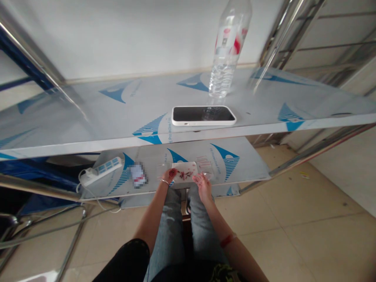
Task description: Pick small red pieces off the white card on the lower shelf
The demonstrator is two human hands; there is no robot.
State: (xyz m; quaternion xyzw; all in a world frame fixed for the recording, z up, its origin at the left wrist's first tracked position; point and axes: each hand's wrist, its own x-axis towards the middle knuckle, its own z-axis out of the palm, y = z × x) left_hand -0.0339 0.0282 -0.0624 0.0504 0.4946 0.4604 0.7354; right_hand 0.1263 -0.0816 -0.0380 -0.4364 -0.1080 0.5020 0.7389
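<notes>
On the lower shelf lies a small white sheet or tray (184, 168), with tiny red and dark pieces scattered over it. At its left edge is my left hand (168, 176), fingers curled in and a cluster of red and dark bits showing at them; what it grips is too small to name. My right hand (204, 185) is at the right edge, its fingertips pinched together around something small and pinkish that I cannot make out. Clear plastic packets (203, 161) with pinkish contents lie just beyond the right hand. Another clear plastic piece (162, 169) is beside the left hand.
A white power strip (106, 168) with its cable and a blurred small packet (138, 175) lie to the left on the lower shelf. Above, the upper shelf (117, 117) overhangs, bearing a phone (202, 116) and a water bottle (225, 70). Metal posts flank both sides.
</notes>
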